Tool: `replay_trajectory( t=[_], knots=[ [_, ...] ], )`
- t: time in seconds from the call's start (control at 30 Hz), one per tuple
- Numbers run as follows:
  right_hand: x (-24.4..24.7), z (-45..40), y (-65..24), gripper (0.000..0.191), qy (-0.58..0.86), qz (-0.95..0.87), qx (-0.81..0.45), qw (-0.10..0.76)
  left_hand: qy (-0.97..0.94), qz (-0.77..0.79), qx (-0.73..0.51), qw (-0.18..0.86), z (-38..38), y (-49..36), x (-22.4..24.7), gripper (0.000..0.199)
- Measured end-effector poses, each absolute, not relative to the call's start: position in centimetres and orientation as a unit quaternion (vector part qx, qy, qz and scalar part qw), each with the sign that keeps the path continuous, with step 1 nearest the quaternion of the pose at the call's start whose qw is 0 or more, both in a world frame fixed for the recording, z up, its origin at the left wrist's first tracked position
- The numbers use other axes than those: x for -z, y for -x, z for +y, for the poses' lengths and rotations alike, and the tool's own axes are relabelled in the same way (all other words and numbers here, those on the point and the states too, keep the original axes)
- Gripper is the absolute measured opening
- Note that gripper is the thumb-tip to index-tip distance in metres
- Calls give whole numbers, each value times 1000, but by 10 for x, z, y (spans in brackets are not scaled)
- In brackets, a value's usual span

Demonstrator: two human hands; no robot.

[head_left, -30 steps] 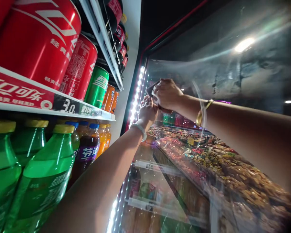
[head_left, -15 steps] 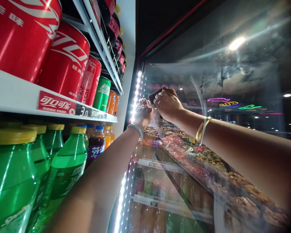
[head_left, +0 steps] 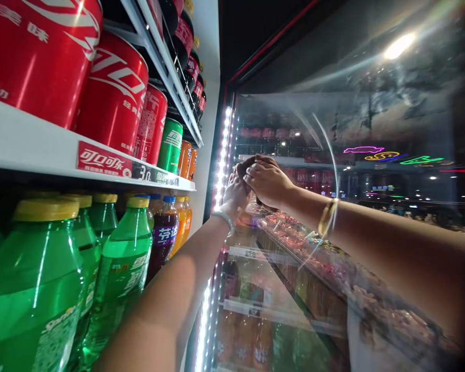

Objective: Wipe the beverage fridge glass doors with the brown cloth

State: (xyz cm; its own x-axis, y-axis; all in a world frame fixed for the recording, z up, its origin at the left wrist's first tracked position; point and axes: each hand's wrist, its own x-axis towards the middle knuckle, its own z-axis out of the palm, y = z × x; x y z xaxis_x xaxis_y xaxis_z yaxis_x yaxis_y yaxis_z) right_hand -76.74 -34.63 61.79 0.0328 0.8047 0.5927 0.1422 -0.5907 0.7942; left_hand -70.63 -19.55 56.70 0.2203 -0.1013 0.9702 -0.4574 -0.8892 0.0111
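Observation:
My right hand (head_left: 269, 181) is closed over a dark brown cloth (head_left: 246, 166) and presses it to the inside of a glass door (head_left: 279, 116). Right beside it, my left hand (head_left: 236, 199) reaches up by the door's lit edge, its fingers extended and partly hidden where they meet the cloth. A pale bangle (head_left: 225, 219) circles the left wrist. On the right wrist sits a gold-coloured bracelet (head_left: 327, 217).
To the left, a cooler shelf (head_left: 42, 121) carries red cola cans (head_left: 118, 98) and a green can (head_left: 171, 147). Below stand green soda bottles (head_left: 120, 253) and a purple drink bottle (head_left: 165, 232). An LED strip (head_left: 221, 160) runs along the door. Reflections cover the glass.
My left hand has come up against the cloth and right hand. The right hand and cloth sit slightly lower. The whole view has shifted a little, moving the shelf rightward.

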Motion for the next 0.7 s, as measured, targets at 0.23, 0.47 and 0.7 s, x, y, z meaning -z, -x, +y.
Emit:
replay_trajectory(
  t=[0.23,0.47,0.7],
  knots=[
    [-644,-384,797,39,-668,291,-638,249,-723,-231,-619,202,-236,731,-561,63],
    [-606,-415,822,40,-672,317,-617,260,-722,-234,-607,236,-265,744,-551,62],
    [-623,-453,852,42,-644,225,-702,202,-699,-257,-633,212,-306,756,-555,69]
  ],
)
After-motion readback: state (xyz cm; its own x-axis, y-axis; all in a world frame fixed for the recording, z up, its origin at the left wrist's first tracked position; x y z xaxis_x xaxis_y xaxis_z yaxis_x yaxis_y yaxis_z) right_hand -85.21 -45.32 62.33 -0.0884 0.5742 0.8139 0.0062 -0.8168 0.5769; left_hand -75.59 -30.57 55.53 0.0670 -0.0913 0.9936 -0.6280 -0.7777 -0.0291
